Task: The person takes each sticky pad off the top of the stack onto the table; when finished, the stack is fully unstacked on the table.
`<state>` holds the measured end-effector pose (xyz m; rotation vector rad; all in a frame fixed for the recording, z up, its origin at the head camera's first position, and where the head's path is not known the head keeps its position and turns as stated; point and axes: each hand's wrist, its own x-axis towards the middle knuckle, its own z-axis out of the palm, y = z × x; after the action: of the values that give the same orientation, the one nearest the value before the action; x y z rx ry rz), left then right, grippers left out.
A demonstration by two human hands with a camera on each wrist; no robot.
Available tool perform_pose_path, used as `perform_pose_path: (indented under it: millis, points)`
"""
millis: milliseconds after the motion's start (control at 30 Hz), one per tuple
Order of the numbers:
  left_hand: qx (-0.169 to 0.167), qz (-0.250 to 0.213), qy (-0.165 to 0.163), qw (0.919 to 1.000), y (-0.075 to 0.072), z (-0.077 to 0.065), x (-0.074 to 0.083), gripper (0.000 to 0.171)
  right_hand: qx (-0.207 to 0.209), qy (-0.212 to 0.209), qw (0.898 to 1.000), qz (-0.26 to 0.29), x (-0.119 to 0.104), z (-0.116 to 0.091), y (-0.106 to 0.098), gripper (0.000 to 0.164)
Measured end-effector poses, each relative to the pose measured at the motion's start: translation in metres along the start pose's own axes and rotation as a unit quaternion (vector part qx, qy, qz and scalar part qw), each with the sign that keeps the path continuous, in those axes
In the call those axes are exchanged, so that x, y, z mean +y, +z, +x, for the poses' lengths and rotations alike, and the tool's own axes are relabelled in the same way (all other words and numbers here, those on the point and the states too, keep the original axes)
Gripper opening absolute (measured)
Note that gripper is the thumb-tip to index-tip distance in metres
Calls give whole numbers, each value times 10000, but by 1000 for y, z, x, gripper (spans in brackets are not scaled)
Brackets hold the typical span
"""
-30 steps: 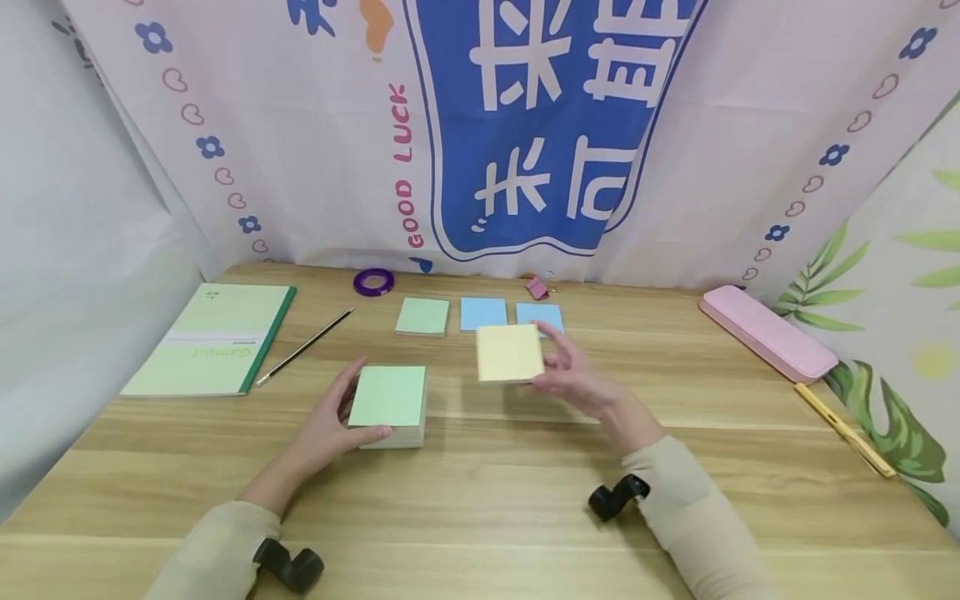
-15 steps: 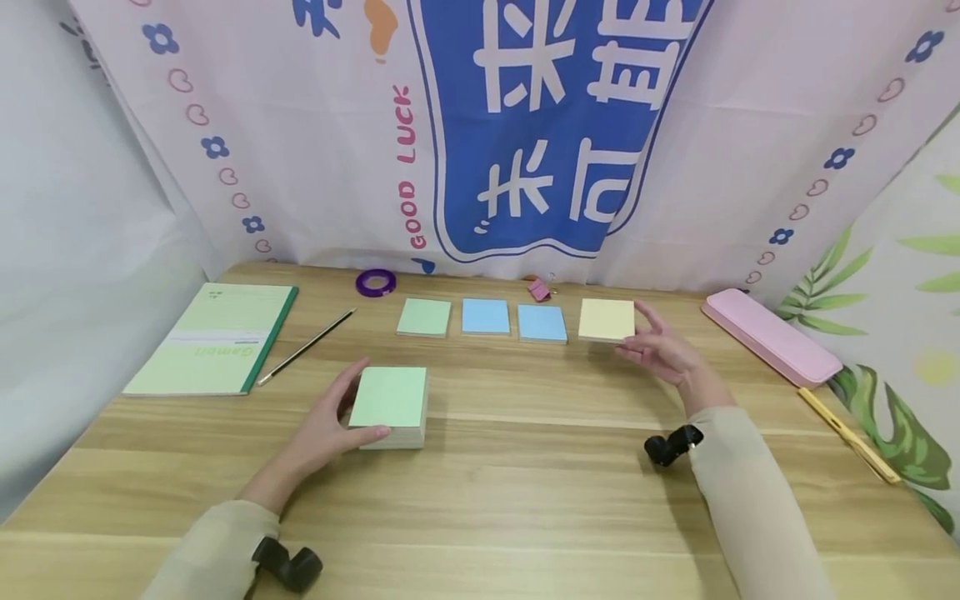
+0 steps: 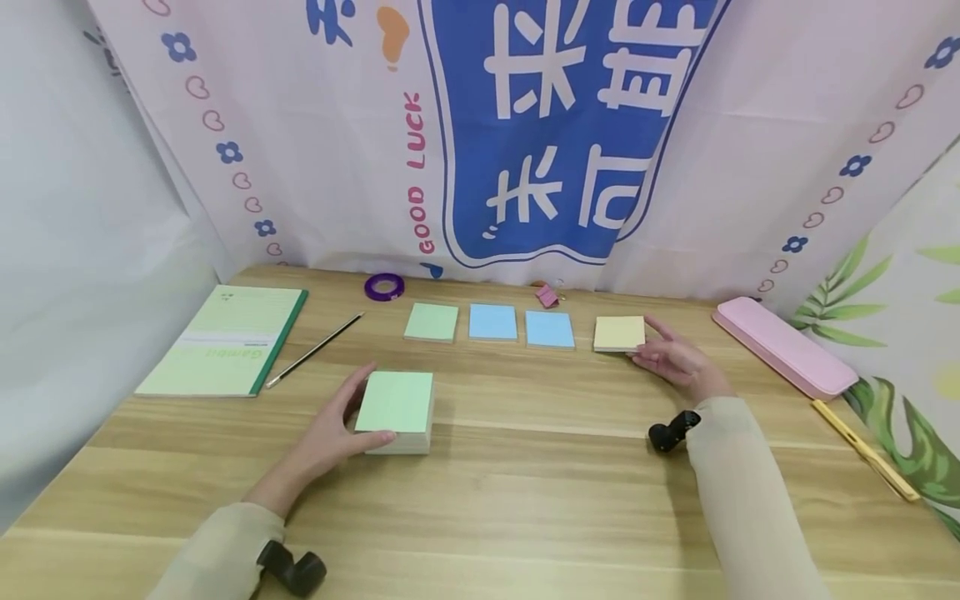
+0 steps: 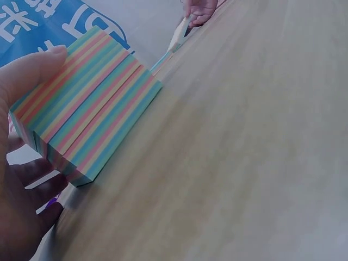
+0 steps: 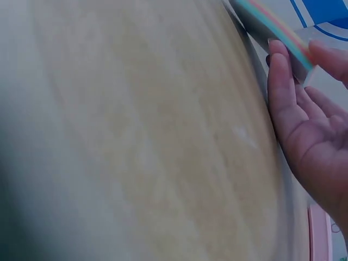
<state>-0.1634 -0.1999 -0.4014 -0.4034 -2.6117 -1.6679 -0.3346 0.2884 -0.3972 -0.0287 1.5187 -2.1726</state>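
My left hand (image 3: 330,437) grips a thick stack of sticky notes (image 3: 396,402) with a green top, thumb on the near side and fingers on the far side. In the left wrist view the sides of this stack (image 4: 92,103) show many coloured stripes. At the back right, my right hand (image 3: 678,362) pinches the right edge of a thin yellow-topped sticky note pad (image 3: 619,333). The right wrist view has its striped edge (image 5: 280,32) between thumb and fingers, slightly off the table. Left of it lie two blue pads (image 3: 549,329) and a green pad (image 3: 431,322) in a row.
A green notebook (image 3: 225,340) and a pencil (image 3: 315,348) lie at the left. Purple tape (image 3: 384,287) and a pink binder clip (image 3: 547,295) are along the back. A pink case (image 3: 783,346) and a yellow pen-like tool (image 3: 865,450) line the right edge.
My right hand has carried the yellow pad rightward from above the blue pads and lowered it near the table at the row's right end. The left hand stays on the stack.
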Motion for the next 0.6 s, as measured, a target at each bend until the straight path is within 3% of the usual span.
perform_pose_path:
  millis: [200,433,600]
  points:
    - [-7,-5,-7,10000,1,1,-1,88,183,-38,9968,-776,-8,-7,3,66]
    - [1,6,-37,10000,2,1,-1,88,314,-158,9844,-1725,-20,-25,11,68]
    - [5,-25,-47,10000,1,1,-2,88,43,-610,9812,-1830,-14,-33,30,65]
